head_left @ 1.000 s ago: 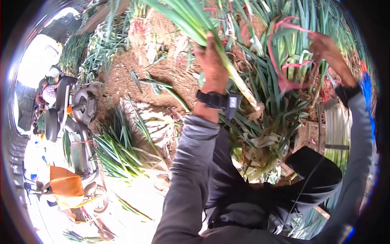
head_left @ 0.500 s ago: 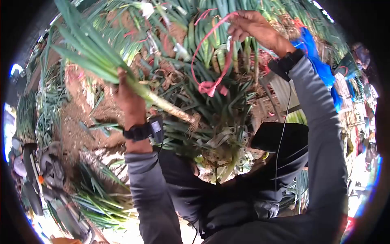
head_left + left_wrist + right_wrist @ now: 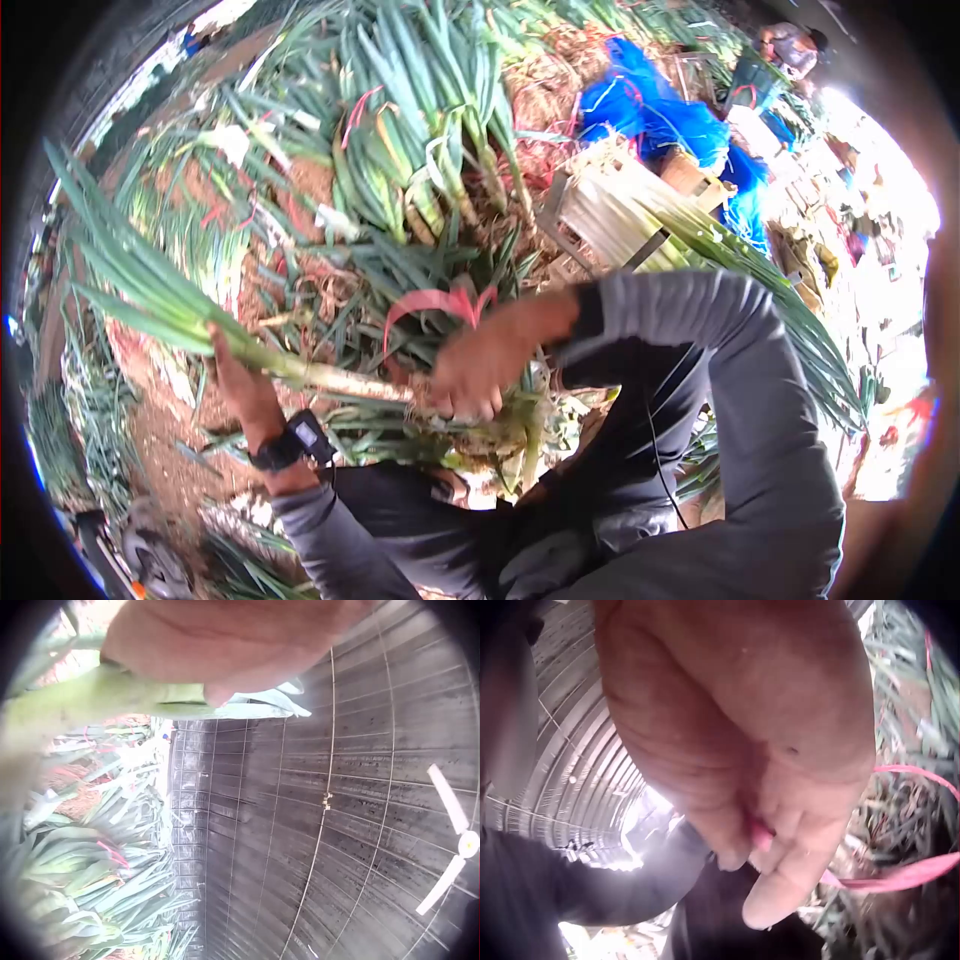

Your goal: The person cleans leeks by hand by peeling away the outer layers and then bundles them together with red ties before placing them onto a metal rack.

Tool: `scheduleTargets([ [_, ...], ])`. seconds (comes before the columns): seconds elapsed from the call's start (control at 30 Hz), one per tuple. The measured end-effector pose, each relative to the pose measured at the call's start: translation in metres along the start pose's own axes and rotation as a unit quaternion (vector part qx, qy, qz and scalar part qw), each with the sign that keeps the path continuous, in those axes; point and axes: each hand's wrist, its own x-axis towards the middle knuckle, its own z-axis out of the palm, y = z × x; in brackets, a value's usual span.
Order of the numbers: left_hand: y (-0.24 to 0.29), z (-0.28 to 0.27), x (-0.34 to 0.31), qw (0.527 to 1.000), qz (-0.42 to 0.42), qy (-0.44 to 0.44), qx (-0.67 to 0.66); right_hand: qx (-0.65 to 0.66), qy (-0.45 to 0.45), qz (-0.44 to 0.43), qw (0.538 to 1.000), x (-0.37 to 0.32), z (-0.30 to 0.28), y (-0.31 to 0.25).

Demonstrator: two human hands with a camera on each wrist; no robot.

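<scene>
Leeks (image 3: 615, 205) lie in a frame (image 3: 646, 250); left hand (image 3: 245, 392) grips one stalk (image 3: 335, 379), right hand (image 3: 497, 350) pinches ribbon (image 3: 428, 299).

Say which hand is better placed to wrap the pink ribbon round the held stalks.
Right, I'd judge: the right hand pinches the pink ribbon near the pale end of the stalks, while the left hand grips them nearer the green leaves.

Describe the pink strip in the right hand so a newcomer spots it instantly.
In the head view, start from the bright blue plastic at upper right. Go down and left to the right hand; the flat pink strip loops beside it. Unlike the pink scraps among the green onions, its end is pinched in fingers.
</scene>
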Motion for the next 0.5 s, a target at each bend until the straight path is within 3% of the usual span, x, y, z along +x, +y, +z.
scheduleTargets([
  [0.07,-0.015,-0.012,0.015,0.999,-0.018,0.028,-0.010,0.033,-0.100,0.045,0.993,-0.001,0.024,-0.018],
  [0.17,-0.032,-0.027,0.029,0.999,-0.030,0.040,-0.015,0.123,0.008,0.043,0.991,-0.024,-0.007,-0.013],
  [0.23,-0.033,-0.023,0.031,0.999,-0.029,0.022,-0.039,0.128,0.156,0.019,0.979,-0.054,-0.053,-0.001],
  [0.27,-0.018,0.004,0.009,0.997,-0.021,0.053,-0.042,0.117,0.249,0.010,0.961,-0.075,-0.080,0.006],
  [0.3,-0.024,-0.005,0.014,0.997,-0.034,0.017,-0.063,0.097,0.352,0.009,0.931,-0.101,-0.107,0.011],
  [0.37,-0.016,-0.005,0.010,0.998,-0.037,0.036,-0.027,0.030,0.568,0.025,0.822,-0.164,-0.152,0.021],
  [0.4,-0.018,-0.008,0.016,0.998,-0.046,0.041,-0.020,-0.017,0.667,0.035,0.744,-0.195,-0.169,0.027],
  [0.47,-0.014,-0.002,0.015,0.997,-0.040,0.028,-0.051,-0.115,0.799,0.071,0.586,-0.237,-0.193,0.036],
  [0.5,-0.012,0.005,0.015,0.997,-0.037,0.012,-0.065,-0.147,0.828,0.103,0.531,-0.246,-0.197,0.043],
])
